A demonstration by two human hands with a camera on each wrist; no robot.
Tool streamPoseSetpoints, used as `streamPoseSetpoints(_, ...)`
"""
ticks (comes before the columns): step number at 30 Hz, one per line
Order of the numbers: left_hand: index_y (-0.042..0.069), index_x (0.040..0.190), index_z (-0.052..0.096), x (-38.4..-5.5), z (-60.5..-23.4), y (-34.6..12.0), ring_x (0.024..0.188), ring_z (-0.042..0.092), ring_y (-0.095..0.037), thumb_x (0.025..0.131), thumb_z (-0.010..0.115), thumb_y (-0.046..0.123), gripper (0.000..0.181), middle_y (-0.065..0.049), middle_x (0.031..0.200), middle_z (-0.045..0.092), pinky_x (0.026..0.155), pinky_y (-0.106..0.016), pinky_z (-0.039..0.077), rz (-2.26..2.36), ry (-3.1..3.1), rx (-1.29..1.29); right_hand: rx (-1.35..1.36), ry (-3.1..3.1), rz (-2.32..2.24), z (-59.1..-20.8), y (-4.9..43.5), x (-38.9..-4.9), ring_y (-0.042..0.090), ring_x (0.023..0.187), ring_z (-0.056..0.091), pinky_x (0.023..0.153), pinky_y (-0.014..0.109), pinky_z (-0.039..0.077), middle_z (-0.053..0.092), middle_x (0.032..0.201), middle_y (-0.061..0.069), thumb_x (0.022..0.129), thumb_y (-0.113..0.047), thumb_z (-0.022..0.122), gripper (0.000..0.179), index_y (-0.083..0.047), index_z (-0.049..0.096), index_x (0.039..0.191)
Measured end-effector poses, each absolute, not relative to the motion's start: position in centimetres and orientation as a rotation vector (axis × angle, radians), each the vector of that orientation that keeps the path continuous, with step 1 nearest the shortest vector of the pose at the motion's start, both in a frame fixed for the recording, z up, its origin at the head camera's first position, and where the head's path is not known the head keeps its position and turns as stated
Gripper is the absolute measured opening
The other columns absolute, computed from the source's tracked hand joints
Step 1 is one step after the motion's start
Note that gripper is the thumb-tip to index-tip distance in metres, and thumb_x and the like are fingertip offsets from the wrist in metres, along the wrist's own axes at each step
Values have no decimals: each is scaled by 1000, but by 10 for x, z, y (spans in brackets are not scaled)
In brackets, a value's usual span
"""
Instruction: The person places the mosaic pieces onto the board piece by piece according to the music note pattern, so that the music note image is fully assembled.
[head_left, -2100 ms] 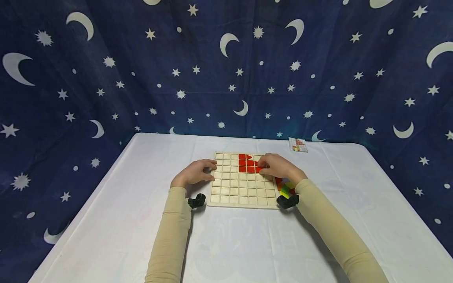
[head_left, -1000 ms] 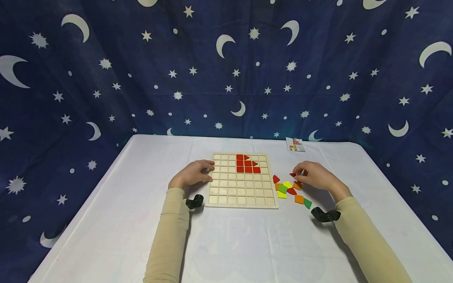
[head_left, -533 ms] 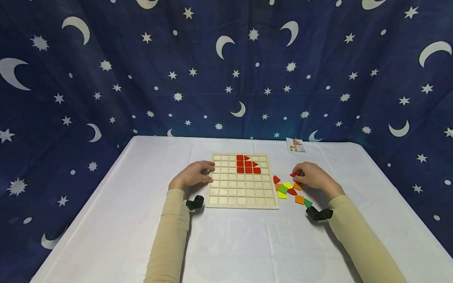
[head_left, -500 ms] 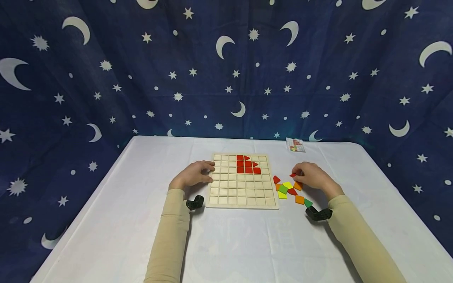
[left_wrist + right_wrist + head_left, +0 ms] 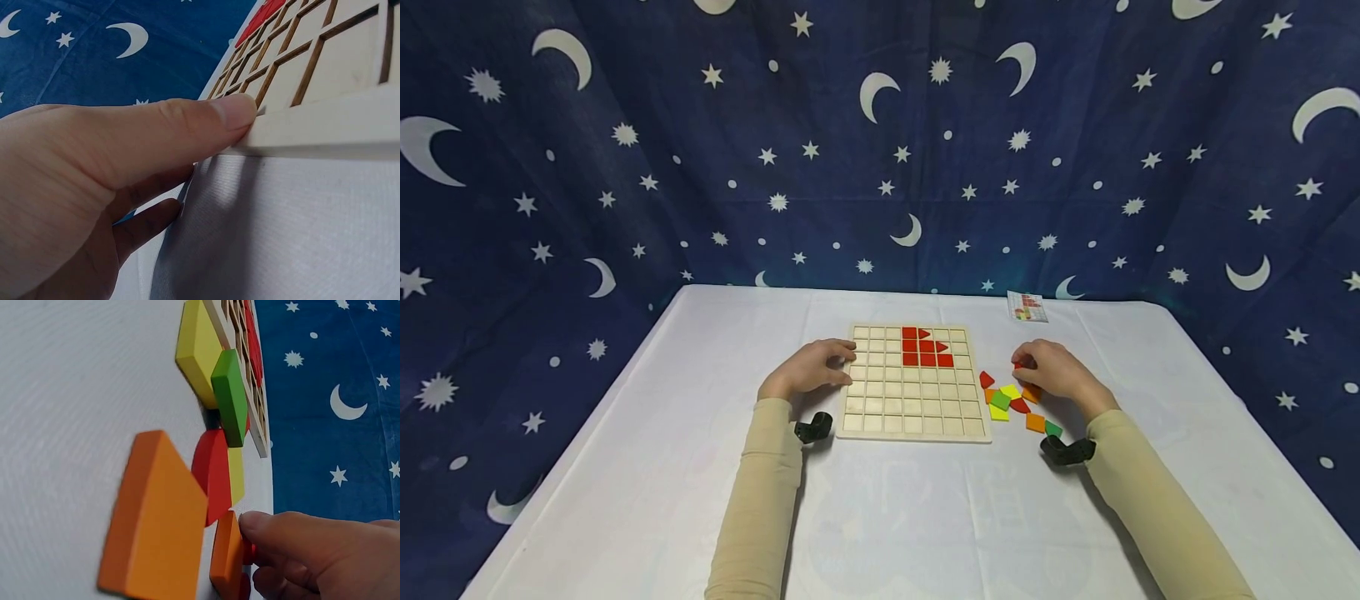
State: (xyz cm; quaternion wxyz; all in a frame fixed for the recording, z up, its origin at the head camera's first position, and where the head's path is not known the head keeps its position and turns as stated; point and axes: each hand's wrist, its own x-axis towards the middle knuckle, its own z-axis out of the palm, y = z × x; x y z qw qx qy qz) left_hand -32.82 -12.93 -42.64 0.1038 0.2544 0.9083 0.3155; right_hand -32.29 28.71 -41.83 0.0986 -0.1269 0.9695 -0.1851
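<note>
In the head view my left hand (image 5: 807,369) rests at the left edge of a wooden grid board (image 5: 912,406). Its thumb touches the rim in the left wrist view, with the fingers apart from it. Several red squares (image 5: 927,359) and two red triangles (image 5: 942,347) lie in the board's upper cells. Right of the board, my right hand (image 5: 1056,369) pinches a small red tile (image 5: 1017,365) between thumb and fingers, over the loose pieces. Most of that tile is hidden by the fingers. An orange square (image 5: 226,553) lies just beside the thumb in the right wrist view.
Loose tiles lie right of the board: a red one (image 5: 987,380), a green one (image 5: 1001,401), yellow ones (image 5: 999,413), an orange square (image 5: 1035,423) and a green rounded one (image 5: 1053,428). A printed pattern card (image 5: 1027,307) lies near the table's back edge.
My right hand has left the board, where a red triangle now lies free, and moved right to the loose tiles. It has taken a red tile and shifted slightly left. The left hand stays put.
</note>
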Motion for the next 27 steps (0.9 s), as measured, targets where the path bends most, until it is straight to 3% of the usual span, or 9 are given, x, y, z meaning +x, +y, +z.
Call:
streamPoseSetpoints(7, -1, 128, 62, -330, -426, -131, 140, 36, -32, 87, 74, 15, 46, -12, 147, 47, 116, -44, 29, 908, 2688, 739, -442, 2864, -591, -417, 279, -328, 22, 79, 54, 75, 35, 56, 64, 93, 8, 91, -11, 68, 24, 1, 66, 112)
streamPoseSetpoints(19, -1, 128, 62, -330, -427, -130, 140, 36, -32, 87, 75, 15, 46, -12, 147, 47, 116, -44, 29, 936, 2673, 736, -695, 2813, -548, -403, 225, -340, 22, 90, 57, 88, 43, 53, 64, 105, 9, 92, -14, 68, 28, -2, 66, 117)
streamPoseSetpoints(27, -2, 127, 62, -330, -427, -130, 140, 37, -32, 86, 75, 15, 46, -13, 146, 48, 116, -44, 28, 922, 2678, 778, -653, 2799, -486, -404, 217, -345, 22, 88, 56, 89, 42, 53, 67, 103, 8, 91, -12, 69, 24, -3, 69, 113)
